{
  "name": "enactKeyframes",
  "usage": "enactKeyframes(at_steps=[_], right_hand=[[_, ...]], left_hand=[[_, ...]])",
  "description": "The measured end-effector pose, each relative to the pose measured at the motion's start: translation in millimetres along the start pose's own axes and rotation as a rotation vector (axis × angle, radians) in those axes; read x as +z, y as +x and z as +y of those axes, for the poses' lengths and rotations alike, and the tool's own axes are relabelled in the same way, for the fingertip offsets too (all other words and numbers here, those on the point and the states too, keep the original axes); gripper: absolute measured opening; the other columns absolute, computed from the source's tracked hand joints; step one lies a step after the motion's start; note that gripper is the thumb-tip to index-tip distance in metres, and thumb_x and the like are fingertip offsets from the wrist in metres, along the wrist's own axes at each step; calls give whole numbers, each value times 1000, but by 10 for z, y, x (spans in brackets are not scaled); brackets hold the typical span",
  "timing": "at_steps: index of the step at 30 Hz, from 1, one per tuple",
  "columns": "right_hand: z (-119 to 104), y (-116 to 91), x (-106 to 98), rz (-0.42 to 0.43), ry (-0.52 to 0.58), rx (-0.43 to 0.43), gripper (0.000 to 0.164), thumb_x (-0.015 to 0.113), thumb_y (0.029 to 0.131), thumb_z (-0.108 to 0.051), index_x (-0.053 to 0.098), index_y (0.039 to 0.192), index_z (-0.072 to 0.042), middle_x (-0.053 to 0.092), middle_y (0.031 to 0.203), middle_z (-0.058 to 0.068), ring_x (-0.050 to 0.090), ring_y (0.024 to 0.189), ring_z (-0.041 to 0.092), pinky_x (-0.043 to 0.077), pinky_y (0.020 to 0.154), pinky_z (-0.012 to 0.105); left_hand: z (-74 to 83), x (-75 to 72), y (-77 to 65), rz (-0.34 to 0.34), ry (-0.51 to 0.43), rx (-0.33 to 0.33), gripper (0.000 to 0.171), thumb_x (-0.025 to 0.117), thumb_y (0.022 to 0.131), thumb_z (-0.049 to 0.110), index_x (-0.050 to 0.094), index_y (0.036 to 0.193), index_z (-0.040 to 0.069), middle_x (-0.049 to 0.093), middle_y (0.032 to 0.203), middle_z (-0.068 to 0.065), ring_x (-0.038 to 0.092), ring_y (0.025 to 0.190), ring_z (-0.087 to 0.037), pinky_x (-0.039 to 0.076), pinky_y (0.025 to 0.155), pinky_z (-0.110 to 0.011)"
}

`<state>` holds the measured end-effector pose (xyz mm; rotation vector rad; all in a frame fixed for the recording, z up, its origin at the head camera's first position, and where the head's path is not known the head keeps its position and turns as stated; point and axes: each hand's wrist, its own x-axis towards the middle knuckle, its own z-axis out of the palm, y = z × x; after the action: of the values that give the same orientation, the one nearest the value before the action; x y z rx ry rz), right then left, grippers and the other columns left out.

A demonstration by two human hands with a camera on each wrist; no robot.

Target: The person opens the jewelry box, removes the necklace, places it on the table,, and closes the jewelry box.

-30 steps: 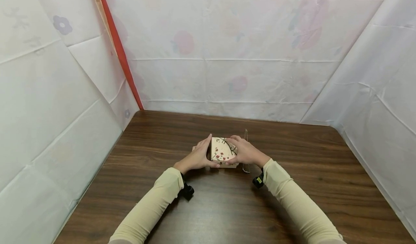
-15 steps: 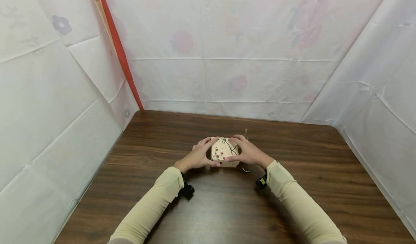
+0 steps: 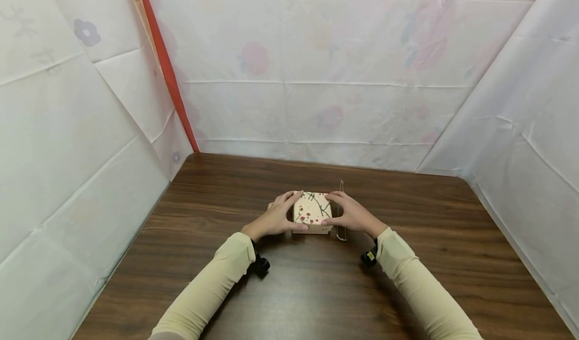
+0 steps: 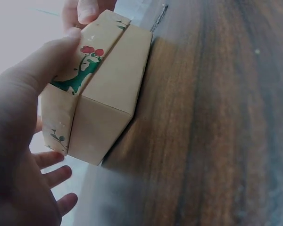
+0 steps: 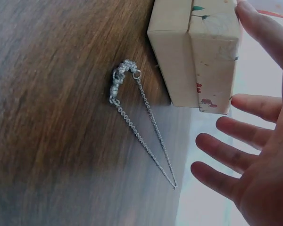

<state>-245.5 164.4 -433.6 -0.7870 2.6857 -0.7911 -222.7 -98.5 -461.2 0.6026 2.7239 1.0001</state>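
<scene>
A small cream cardboard box (image 3: pixel 313 210) with a fitted lid stands on the table; red blossoms and green branches are printed on the lid. My left hand (image 3: pixel 271 222) grips the lid's left side, its thumb at the near face and its fingers toward the far edge. In the left wrist view the lid (image 4: pixel 87 66) sits over the plain base (image 4: pixel 115 77). My right hand (image 3: pixel 355 215) is at the right side, fingers spread, thumb and index finger at the lid's edges. Beside it lies a silver chain necklace (image 5: pixel 127 66) with a beaded section.
The dark wood-grain table (image 3: pixel 307 289) is bounded by white printed sheets (image 3: pixel 353 53) at the back and sides. A red strip (image 3: pixel 167 73) runs down the back left corner. Both wrists carry small black cameras (image 3: pixel 261 266).
My right hand has slid rightward off the lid's top toward its right edge, and its fingers have spread. The left fingers have moved onto the lid's far edge. The box stays in place.
</scene>
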Motion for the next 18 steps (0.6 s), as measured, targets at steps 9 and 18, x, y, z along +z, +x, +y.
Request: enactKeyframes(at_steps=[9,18], right_hand=[[39,-15,21,23,-8,-46,85,72,82,-54,42,148,-10,30,156,20,35,140,45,36,104,63],[45,-22,52,38,-15,-105,77,72,85,-46,45,147,-10,32,158,15,30,143,43,32,108,63]], left_hand=[[-11,0,11,68,12,33,85,67,86,53,29,155,19,23,162,-8,18,149,-34,18,112,-65],[-10,-5,10,64,40,41,86,69,87,50,29,155,14,22,162,-9,17,149,-34,19,112,-65]])
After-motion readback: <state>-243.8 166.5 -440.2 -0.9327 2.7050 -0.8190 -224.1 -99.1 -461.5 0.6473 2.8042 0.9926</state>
